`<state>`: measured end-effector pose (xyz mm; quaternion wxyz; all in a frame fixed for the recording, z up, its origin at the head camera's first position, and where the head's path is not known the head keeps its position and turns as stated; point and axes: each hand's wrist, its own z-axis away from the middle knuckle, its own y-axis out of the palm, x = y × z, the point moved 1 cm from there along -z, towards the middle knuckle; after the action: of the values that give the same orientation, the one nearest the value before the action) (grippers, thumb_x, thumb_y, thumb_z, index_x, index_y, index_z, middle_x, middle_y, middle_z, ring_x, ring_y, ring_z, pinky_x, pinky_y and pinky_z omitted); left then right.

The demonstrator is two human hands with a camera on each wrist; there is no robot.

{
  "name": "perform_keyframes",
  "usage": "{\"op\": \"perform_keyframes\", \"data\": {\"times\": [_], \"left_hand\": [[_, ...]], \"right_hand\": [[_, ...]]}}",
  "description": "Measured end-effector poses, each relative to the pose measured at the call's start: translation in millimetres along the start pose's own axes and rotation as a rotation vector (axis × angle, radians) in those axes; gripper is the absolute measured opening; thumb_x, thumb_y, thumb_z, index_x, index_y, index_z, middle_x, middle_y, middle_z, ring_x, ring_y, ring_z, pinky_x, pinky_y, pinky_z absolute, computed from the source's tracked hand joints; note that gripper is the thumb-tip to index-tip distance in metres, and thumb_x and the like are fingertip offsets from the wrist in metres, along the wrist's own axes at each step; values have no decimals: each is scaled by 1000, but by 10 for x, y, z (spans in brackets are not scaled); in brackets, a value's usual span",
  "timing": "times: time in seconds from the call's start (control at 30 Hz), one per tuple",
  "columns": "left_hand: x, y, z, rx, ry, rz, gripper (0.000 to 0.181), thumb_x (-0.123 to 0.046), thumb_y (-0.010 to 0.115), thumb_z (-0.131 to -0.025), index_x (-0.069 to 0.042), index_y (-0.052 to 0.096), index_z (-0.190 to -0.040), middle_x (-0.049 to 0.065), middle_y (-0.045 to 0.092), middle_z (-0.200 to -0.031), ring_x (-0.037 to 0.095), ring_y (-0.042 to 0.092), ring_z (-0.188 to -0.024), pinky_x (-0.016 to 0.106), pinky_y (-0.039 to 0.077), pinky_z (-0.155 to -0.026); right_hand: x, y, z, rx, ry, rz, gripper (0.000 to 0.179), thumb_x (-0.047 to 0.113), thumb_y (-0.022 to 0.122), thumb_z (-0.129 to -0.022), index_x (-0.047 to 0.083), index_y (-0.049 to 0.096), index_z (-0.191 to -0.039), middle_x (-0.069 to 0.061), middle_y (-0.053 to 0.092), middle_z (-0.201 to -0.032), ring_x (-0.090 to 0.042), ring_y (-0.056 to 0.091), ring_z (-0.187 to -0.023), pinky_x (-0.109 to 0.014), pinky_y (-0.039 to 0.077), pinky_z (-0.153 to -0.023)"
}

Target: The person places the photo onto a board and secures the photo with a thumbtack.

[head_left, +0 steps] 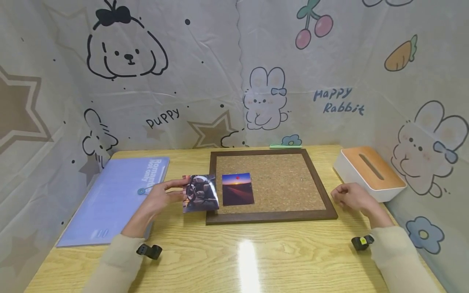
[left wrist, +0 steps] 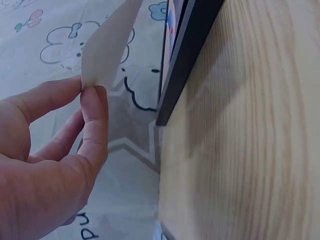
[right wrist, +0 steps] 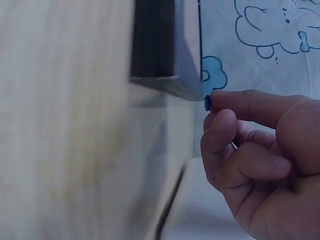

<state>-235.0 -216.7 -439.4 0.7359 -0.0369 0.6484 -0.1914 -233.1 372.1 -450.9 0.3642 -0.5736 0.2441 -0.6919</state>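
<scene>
Thumb and fingers of the left hand pinch a car-interior photo, its right side overlapping the corkboard's left frame edge in the head view! Over on the right, the right hand curls up, pinching a small blue pin just beside the frame's right edge. Bare cork stretches right of the sunset photo; open tabletop lies in front. The backdrop reads "PUPPY" and "Happy Rabbit"; "Not only" shows on the folder.

Cream sleeves, black wrist cameras, yellow marking on right one
</scene>
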Motion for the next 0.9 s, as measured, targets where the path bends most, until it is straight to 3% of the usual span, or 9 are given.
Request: {"op": "perform_keyframes", "data": {"times": [0.13, 0.33, 0.5, 0.67, 0.77, 0.9], "left_hand": [[-37, 90, -71, -7, 16, -15, 58, -14, 74, -89, -8, 55, -143, 23, 52, -145, 27, 65, -114, 45, 47, -106], [-68, 280, -216, -23, 29, -5, 56, -13, 75, -89, -9, 57, -141, 20, 53, -146, 32, 64, -120, 38, 50, -101], [-128, 432, -315, -21, 31, 40, 53, -9, 75, -87, -11, 60, -139, 18, 56, -144, 28, 65, -117, 34, 51, -96], [-210, 593, -420, -8, 29, 54, 52, -9, 75, -87, -13, 61, -137, 13, 55, -146, 26, 66, -117, 41, 50, -104], [-234, 689, -483, 12, 39, 47, 52, -9, 75, -87, -13, 61, -137, 14, 54, -146, 26, 66, -116, 44, 49, -105], [-258, 827, -561, 37, 56, 6, 51, -9, 74, -87, -14, 62, -137, 16, 59, -140, 21, 67, -108, 41, 51, -100]], "right_hand": [[96, -50, -34, -41, -35, 25, 27, 24, 57, -102, -1, 66, -107, -14, 65, -88, -17, 55, -68, -27, 44, -55], [213, -85, -96, -69, -62, 27, 29, 26, 57, -102, -1, 67, -109, -20, 68, -103, -18, 60, -78, -26, 45, -56], [297, -93, -154, -40, -64, -52, 26, 20, 54, -103, -4, 63, -111, -21, 66, -102, -21, 64, -78, -26, 45, -52], [368, -104, -211, -69, -83, -49, 24, 19, 56, -102, -3, 64, -110, -21, 66, -104, -21, 65, -78, -28, 48, -55], [420, -95, -235, -61, -91, -51, 27, 20, 55, -103, -4, 65, -110, -22, 66, -110, -21, 65, -81, -29, 50, -57], [499, -78, -272, -40, -99, -80, 29, 19, 53, -104, -6, 64, -112, -22, 67, -106, -24, 65, -83, -30, 51, -58]]}}
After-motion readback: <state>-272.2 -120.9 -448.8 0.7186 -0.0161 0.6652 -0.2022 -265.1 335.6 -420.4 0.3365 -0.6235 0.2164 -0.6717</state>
